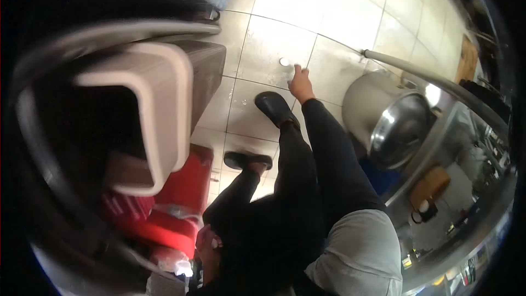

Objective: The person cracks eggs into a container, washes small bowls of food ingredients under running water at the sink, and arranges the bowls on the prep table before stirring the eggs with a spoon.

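White round piece, on tiled floor, near the right hand

Floor brightly lit, upper part washed out; glare on pot; left side dark, blurred; edges fisheye-distorted.

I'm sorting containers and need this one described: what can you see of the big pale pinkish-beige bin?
The pale pinkish-beige bin looks like smooth plastic, roughly rectangular, with rounded corners and a thick lip. It appears lidless, its opening facing picture-left. The inside is mostly too dark to show any contents. It sits left of the tiled floor, before a dark brown-grey surface and beside a bright red object; contact with either is unclear.
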Demonstrator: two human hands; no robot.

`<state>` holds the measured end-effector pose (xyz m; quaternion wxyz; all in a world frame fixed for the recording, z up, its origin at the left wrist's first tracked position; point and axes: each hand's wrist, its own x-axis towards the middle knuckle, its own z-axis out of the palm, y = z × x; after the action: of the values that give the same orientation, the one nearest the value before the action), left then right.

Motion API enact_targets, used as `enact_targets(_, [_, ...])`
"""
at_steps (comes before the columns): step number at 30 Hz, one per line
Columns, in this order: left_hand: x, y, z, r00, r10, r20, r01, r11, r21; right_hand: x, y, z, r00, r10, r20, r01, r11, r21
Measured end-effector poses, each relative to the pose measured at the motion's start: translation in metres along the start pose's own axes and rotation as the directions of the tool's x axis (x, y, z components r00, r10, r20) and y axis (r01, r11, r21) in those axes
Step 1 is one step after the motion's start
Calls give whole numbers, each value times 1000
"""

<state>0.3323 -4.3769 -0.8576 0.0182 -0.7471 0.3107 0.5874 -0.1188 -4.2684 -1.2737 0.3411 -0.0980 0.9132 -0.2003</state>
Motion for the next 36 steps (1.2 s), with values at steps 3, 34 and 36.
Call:
enact_targets(3, [31,-3,20,996,29,-83,-3,956,293,45,-15,21,961,-232,-152,198,958,-208])
enact_targets(34, [-306,94,-86,718,695,-42,-609,598,-522,-542,-416,-340,70,-818,571,708,444,549])
enact_targets(36, [-294,93,-104,692,713,-113,-641,536,-550,-604,-460,-325,11,-776,631,712,449,539])
